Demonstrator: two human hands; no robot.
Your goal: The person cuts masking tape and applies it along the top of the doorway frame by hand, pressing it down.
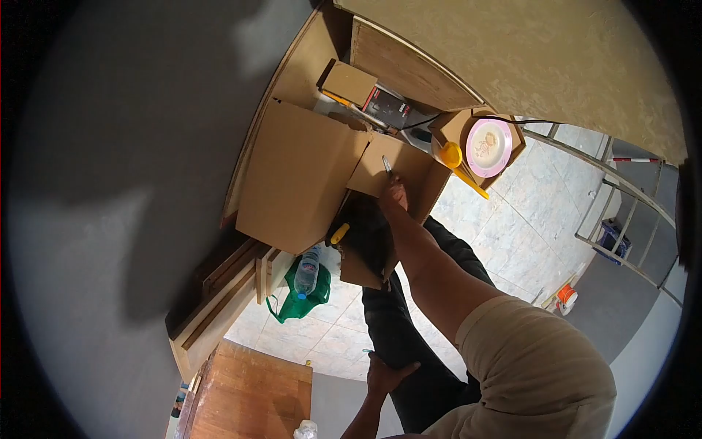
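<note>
My right hand [393, 194] is closed round a slim silvery tool [387, 166], perhaps a cutter, whose end lies over a cardboard flap [374, 162] of an open box. A wide cardboard panel [300, 175] stretches to the left of it. Below the hand is a dark hollow with black material inside, and a yellow-handled item [339, 234] sits at its left edge. My left hand [387, 374] rests against my dark-trousered leg with thumb and fingers apart, holding nothing visible.
Beyond the box are a small carton [349, 83] and a dark printed box [387, 108]. A pink-rimmed plate [488, 148] and yellow ladle [451, 155] are at upper right. A bottle [307, 274] lies on a green bag [296, 309]. Metal ladder [636, 186] stands right.
</note>
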